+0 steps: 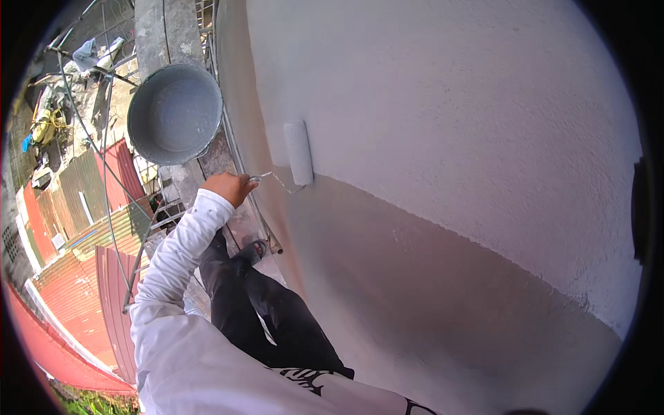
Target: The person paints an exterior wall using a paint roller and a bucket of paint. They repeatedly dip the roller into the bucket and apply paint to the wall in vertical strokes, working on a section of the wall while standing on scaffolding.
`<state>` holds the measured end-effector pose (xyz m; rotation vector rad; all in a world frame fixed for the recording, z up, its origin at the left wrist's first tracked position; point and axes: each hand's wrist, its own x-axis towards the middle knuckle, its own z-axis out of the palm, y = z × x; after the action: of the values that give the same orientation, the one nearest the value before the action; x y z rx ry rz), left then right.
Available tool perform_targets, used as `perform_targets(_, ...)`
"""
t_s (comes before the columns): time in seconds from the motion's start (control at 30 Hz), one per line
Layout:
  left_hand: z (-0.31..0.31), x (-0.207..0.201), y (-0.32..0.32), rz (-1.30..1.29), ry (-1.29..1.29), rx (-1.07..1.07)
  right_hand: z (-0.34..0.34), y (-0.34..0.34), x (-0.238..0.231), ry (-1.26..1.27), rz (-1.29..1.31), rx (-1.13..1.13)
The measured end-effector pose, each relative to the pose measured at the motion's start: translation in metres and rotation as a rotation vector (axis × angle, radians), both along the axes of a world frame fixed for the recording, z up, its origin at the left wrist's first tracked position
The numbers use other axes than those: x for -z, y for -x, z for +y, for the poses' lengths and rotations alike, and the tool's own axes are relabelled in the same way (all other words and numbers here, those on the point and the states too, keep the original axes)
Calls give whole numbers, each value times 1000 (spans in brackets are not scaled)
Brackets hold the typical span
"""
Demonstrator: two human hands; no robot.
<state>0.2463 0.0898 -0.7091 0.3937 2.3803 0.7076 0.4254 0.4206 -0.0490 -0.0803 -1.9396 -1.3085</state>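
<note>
My left hand (229, 188), in a white long sleeve, is closed around the handle of a paint roller. The paint roller (299, 153) has a pale, fuzzy sleeve on a bent wire frame spattered with paint. Its sleeve lies against the wall (443, 124), at the left end of the border between a lighter coated area above and a darker grey-brown area below. A large round grey tub (175, 114) stands beyond my hand, to its upper left. Its inside is grey and smeared; how much it holds I cannot tell. My right hand is out of view.
Narrow scaffold planks (162, 41) carry the tub and my feet, with metal pipes (271, 235) along the wall side. Thin scaffold poles (105, 159) cross at the left. Far below lie corrugated roofs (76, 277) in red and green, and scattered debris.
</note>
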Motion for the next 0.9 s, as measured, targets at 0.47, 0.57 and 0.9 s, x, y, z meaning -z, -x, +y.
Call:
perform_targets(0.47,-33,-346,19,346,-485,-90,28,-33,-69,-14,152,132)
perform_targets(0.57,-31,-377,22,331,-564,-112,26,-34,-71,3,152,120)
perform_targets(0.9,-41,-281,52,232,-423,-139,2,-10,-60,-12,117,81)
